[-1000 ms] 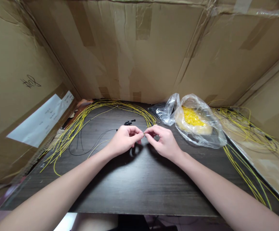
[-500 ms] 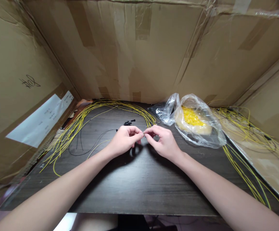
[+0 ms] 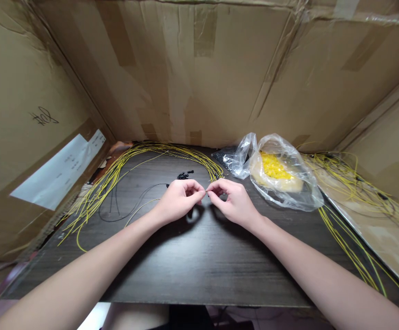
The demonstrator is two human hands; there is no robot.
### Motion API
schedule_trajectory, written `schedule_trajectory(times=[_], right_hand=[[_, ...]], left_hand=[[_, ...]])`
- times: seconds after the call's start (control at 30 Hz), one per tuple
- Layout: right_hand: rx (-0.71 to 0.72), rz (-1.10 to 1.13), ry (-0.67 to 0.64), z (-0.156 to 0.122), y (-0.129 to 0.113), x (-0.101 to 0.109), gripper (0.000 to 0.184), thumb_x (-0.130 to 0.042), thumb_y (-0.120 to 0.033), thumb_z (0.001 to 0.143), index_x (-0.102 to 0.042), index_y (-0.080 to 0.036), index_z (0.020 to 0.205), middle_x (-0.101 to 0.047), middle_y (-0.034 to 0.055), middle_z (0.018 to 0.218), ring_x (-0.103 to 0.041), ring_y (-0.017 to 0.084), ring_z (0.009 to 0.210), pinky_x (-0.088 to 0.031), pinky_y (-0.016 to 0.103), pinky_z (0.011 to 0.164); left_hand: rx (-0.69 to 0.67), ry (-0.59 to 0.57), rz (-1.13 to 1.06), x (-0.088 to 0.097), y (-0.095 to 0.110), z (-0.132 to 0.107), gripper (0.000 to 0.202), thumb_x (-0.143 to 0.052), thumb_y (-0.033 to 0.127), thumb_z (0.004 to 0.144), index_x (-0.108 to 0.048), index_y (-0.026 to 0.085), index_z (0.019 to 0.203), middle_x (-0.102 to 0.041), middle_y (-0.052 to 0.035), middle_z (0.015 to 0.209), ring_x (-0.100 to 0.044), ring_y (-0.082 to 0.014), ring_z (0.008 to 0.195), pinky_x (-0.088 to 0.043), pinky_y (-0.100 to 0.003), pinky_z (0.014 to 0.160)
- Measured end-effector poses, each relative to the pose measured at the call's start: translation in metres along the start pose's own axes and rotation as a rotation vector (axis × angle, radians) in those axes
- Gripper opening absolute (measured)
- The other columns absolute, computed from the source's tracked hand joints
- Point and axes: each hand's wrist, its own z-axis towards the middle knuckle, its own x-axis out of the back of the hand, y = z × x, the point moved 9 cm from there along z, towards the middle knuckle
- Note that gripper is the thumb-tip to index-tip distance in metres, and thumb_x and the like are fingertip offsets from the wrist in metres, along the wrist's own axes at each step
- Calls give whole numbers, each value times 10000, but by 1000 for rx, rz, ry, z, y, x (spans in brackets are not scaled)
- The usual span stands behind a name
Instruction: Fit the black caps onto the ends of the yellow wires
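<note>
Walled in at back and sides by brown cardboard panels (image 3: 237,68). Below, a dark wood-grain counter (image 3: 202,261). Along its left and rear, a bowed bundle of thin yellow wires (image 3: 151,145); at far right, a looser yellow wire tangle (image 3: 323,160). Rear right, an open clear plastic bag (image 3: 310,192) of small bright-yellow pieces (image 3: 277,166). Mid-counter, left hand (image 3: 182,198) and right hand (image 3: 232,201) nearly tip to tip, thumb and forefinger of each pinched together; anything between too small to tell. Against the open bag, a smaller clear bag (image 3: 242,160) of black bits. Left of left hand, a thin dark looped wire (image 3: 130,214) and a thin pale-yellow wire (image 3: 141,208) leading behind that hand, end hidden. Just beyond, a cluster of small black rod-like parts (image 3: 183,176).
</note>
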Motion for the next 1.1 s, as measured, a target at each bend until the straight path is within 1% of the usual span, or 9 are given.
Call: schedule_trajectory(times=[0.17,0.3,0.4,0.47,0.53,0.6,0.73,0.87,1.1], right_hand=[[-24,27,6,0,3,-1,86,-581,-166,872,-663,-188,865,-671,26,778,-616,148,703,-497,276,661],[-46,69,6,-1,7,-2,85,-596,-198,880,-680,-192,886,-695,37,819,-639,160,740,-523,298,706],[-136,185,23,-2,20,-4,117,-618,-256,884,-691,-188,944,-717,57,879,-668,172,783,-552,316,747],[-225,299,51,-3,31,-5,169,-646,-304,870,-687,-177,973,-721,63,861,-677,172,760,-565,317,728],[-302,417,82,-4,41,-7,221,-683,-347,841,-682,-162,961,-718,61,822,-676,169,719,-571,314,697],[-346,509,97,-3,47,-8,247,-717,-369,808,-681,-153,921,-714,58,801,-673,167,704,-571,314,693],[-357,537,100,-2,48,-8,217,-744,-341,779,-690,-152,872,-698,44,766,-647,152,692,-543,290,679],[-371,546,93,-4,48,-9,197,-753,-313,765,-698,-158,873,-701,44,774,-644,153,696,-532,288,674],[-382,567,93,-5,47,-12,209,-766,-307,746,-705,-155,875,-712,52,783,-656,161,706,-539,301,690]], left_hand=[[-13,11,35,1,0,0,223,-617,343,858,-679,132,820,-671,-31,681,-541,-100,530,-405,-198,482],[-17,15,37,1,-3,1,218,-615,340,857,-674,134,816,-675,-34,684,-565,-113,562,-417,-204,500],[-10,39,17,5,-4,2,202,-622,327,846,-673,136,803,-677,-32,682,-563,-113,562,-423,-205,507],[3,58,-1,7,-5,2,185,-626,311,837,-672,138,793,-676,-25,675,-539,-100,533,-418,-203,502],[17,69,-15,8,-5,3,174,-626,300,832,-671,138,788,-673,-18,667,-513,-87,503,-412,-201,497],[27,77,-18,9,-5,3,167,-624,292,830,-671,138,785,-670,-13,660,-498,-82,490,-407,-201,496],[21,102,4,10,-3,2,153,-618,278,826,-661,142,772,-662,-9,656,-523,-95,521,-413,-206,508],[-22,137,50,11,1,0,143,-611,270,826,-653,142,779,-660,-10,665,-564,-116,575,-427,-216,539],[-116,185,216,13,13,-4,136,-605,250,825,-671,144,770,-669,-7,683,-540,-110,576,-414,-224,557]])
